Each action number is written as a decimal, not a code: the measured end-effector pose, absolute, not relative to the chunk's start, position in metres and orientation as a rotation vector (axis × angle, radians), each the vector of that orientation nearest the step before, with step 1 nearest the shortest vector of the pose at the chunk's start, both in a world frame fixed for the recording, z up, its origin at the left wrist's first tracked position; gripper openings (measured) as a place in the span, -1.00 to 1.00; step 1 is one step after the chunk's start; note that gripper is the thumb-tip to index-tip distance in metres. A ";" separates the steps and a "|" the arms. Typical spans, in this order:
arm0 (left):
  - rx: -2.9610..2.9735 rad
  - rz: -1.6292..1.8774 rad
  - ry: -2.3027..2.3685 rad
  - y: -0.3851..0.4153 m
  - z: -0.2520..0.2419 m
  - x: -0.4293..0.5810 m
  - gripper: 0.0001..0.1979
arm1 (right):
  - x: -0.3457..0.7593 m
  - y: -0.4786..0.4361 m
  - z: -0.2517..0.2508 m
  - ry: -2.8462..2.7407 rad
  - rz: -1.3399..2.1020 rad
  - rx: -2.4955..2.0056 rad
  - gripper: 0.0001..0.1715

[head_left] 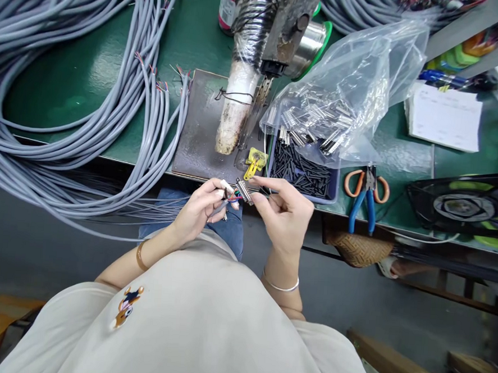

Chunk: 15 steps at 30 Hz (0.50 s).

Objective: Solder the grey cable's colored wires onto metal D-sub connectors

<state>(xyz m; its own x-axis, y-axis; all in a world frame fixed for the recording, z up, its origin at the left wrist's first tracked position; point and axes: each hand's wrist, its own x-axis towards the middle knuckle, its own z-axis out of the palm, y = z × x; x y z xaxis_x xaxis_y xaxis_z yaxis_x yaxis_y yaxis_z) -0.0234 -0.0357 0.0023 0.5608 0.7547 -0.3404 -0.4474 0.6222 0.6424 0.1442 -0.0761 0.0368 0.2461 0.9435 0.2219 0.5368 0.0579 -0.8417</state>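
My left hand (203, 206) pinches the end of a grey cable (224, 206) whose thin coloured wires show at the tip. My right hand (283, 211) pinches a small metal connector (244, 191) right against those wires. Both hands are held close together just in front of the green bench edge (149, 161), above my lap. A dark metal plate (202, 127) lies on the bench just beyond the hands, with a yellow clip (254, 163) on its near corner.
Bundles of grey cables (59, 113) fill the left of the bench and hang over its edge. A clear bag of metal connectors (334, 101) rests over a blue tray of black tubes (303, 170). Orange-and-blue pliers (365, 193), a fan (462, 205), a paper pad (443, 117) and a solder reel (311, 41) lie right.
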 end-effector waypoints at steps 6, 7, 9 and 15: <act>0.582 0.793 0.655 -0.034 -0.008 -0.022 -0.61 | 0.145 -0.078 0.022 -1.299 0.902 -1.607 -0.71; 0.645 0.819 0.659 -0.035 -0.009 -0.022 -0.64 | 0.145 -0.078 0.020 -1.267 0.951 -1.575 -0.71; 0.869 0.902 0.691 -0.038 -0.009 -0.023 -0.74 | 0.142 -0.078 0.019 -1.247 0.955 -1.545 -0.71; 1.253 1.100 0.836 -0.037 -0.009 -0.022 -0.91 | 0.135 -0.078 0.021 -1.471 0.522 -1.629 -0.75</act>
<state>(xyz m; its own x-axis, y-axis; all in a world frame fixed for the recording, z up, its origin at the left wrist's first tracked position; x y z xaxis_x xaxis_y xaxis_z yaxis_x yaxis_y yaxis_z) -0.0224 -0.0374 -0.0088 0.2920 0.9528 0.0824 -0.1761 -0.0312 0.9839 0.1354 -0.0776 0.0213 0.2182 0.9480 0.2317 0.5898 0.0611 -0.8052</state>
